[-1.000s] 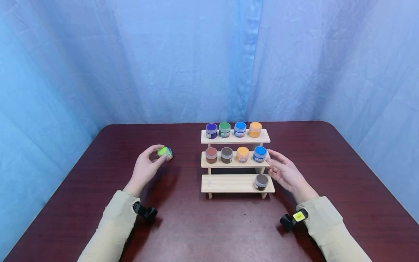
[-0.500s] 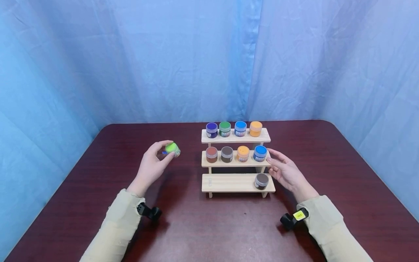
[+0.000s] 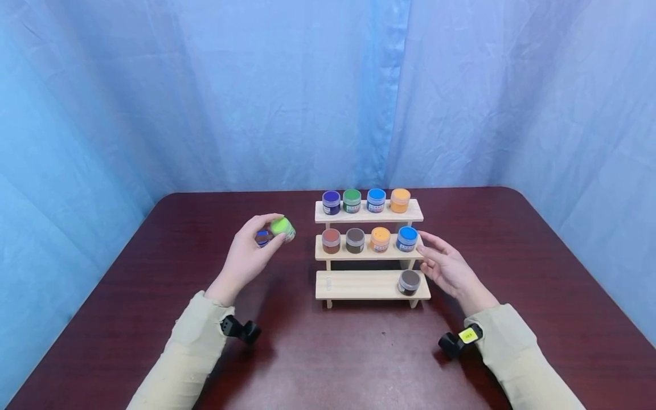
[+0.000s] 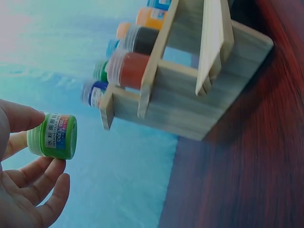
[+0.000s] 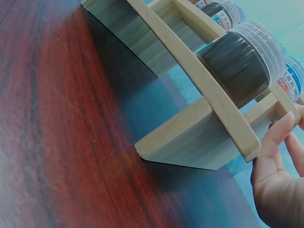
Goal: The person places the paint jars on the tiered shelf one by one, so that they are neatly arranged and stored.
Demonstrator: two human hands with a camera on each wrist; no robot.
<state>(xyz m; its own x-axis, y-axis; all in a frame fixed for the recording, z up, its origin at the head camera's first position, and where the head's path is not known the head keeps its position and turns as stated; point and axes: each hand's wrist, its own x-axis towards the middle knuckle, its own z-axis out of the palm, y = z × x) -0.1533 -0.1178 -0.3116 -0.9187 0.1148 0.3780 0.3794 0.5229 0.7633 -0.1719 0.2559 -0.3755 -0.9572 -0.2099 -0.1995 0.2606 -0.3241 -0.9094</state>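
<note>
My left hand (image 3: 250,250) pinches a light green paint jar (image 3: 283,229) between thumb and fingers, raised over the table left of a three-tier wooden display stand (image 3: 359,293). Its label faces the camera in the left wrist view, where the green jar (image 4: 56,136) lies tilted on its side. My right hand (image 3: 451,273) holds the right end of the stand's middle shelf, thumb at the front and index finger behind. On the top and middle shelves stand rows of paint jars; a single dark brown jar (image 3: 409,282) sits at the right of the bottom shelf.
A blue-lidded jar (image 3: 262,238) stands on the table behind my left hand, partly hidden by it. The dark red wooden table (image 3: 353,359) reaches back to a blue curtain (image 3: 277,102). A small clear piece (image 3: 329,283) lies on the bottom shelf's left.
My left hand has lifted the light green jar and carried it right toward the stand, baring the blue-lidded jar behind. The right hand stays at the shelf end.
</note>
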